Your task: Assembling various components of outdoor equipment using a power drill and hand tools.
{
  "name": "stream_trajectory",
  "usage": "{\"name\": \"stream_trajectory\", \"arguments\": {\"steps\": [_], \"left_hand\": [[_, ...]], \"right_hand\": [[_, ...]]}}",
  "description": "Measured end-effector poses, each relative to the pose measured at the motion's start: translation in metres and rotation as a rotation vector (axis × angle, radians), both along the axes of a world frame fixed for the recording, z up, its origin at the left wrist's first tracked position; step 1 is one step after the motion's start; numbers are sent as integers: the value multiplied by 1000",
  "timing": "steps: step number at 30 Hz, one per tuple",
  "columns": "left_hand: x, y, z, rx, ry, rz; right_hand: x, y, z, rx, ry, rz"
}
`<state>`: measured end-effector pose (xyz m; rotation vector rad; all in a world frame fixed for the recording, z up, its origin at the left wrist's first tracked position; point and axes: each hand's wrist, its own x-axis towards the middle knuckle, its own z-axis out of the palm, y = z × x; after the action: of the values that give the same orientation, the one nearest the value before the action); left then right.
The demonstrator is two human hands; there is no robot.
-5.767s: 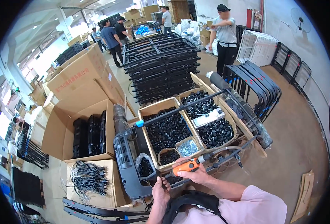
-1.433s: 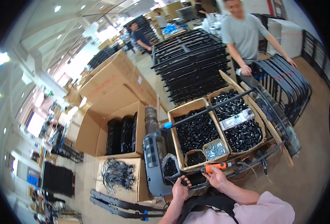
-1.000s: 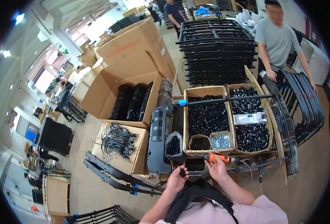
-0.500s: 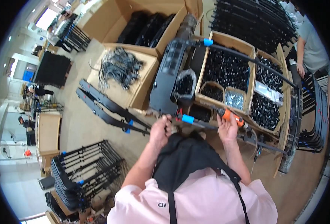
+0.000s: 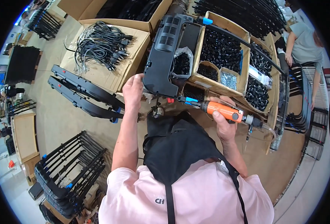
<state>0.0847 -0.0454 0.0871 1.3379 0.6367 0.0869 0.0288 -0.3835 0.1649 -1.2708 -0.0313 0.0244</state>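
A: What's on the far left?
B: A stack of black frames (image 5: pixel 56 186), low down. A strip of floor (image 5: pixel 66 127) runs between it and two curved rails (image 5: pixel 92 90).
A: And past the rails?
B: A heap of cables (image 5: pixel 103 46) on a cardboard box (image 5: pixel 114 76), whose right edge comes close to the black cover (image 5: pixel 159 71).
A: Where's the left hand?
B: The left hand (image 5: pixel 132 89) is at the cover's left edge, fingers curled in together. I can't tell whether they pinch it.
A: Any space around the cover?
B: Below it, a little floor shows before the person's apron (image 5: pixel 178 149). To its right, the bin of black knobs (image 5: pixel 217 90) sits close.
A: The right hand?
B: The right hand (image 5: pixel 226 128) is wrapped firmly around the orange screwdriver (image 5: pixel 224 112), whose nose points left, near the blue tape (image 5: pixel 190 100) below the bin's front edge.
A: Farther right?
B: A co-worker in grey (image 5: pixel 305 46), one hand near some curved frames (image 5: pixel 307 99). Below those, brown floor spreads toward the wall.
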Motion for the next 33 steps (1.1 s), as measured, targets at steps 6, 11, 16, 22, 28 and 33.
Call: {"name": "stream_trajectory", "arguments": {"steps": [6, 11, 16, 22, 28, 33], "left_hand": [[36, -32, 12, 612, -119, -644], [43, -46, 6, 873, -61, -883], [44, -31, 3, 927, -118, -852], [49, -38, -5, 1018, -250, -979], [48, -34, -10, 1007, -253, -965], [48, -34, -8, 999, -226, -964]], "right_hand": [[4, 42, 13, -331, -144, 55], [9, 63, 20, -412, -51, 77], [4, 75, 17, -475, 2, 49], [5, 85, 11, -503, 16, 12], [11, 95, 17, -504, 36, 33], [15, 99, 7, -565, 13, 65]]}}
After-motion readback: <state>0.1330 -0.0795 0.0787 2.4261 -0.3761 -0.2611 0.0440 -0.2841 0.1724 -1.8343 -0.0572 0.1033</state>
